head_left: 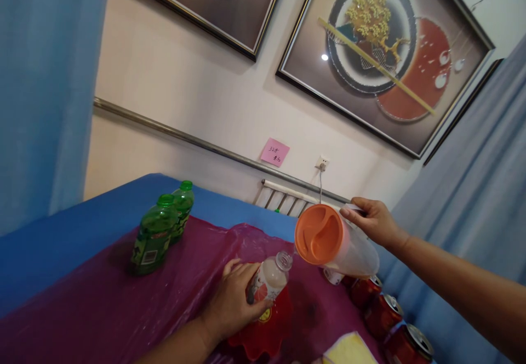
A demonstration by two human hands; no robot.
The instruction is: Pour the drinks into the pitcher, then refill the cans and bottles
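Observation:
My left hand (234, 303) is closed around a clear plastic bottle (274, 274) with a printed label and no cap, tilted a little to the right. My right hand (376, 221) grips the handle of a translucent pitcher (359, 251) with an orange lid (319, 234). The pitcher is tipped nearly onto its side, its lid end close to the bottle's mouth. Whether liquid runs between them I cannot tell. Under the bottle a red scalloped tray (283, 320) lies on the purple plastic sheet (184, 282).
Two green bottles (152, 238) stand on the left of the sheet. Several red cans (384, 312) line the right edge, near a folded yellow cloth (349, 350). Behind are a metal rail (197, 143), a pink note (275, 152) and a wall socket (322, 163). Blue curtains (49, 90) hang at the sides.

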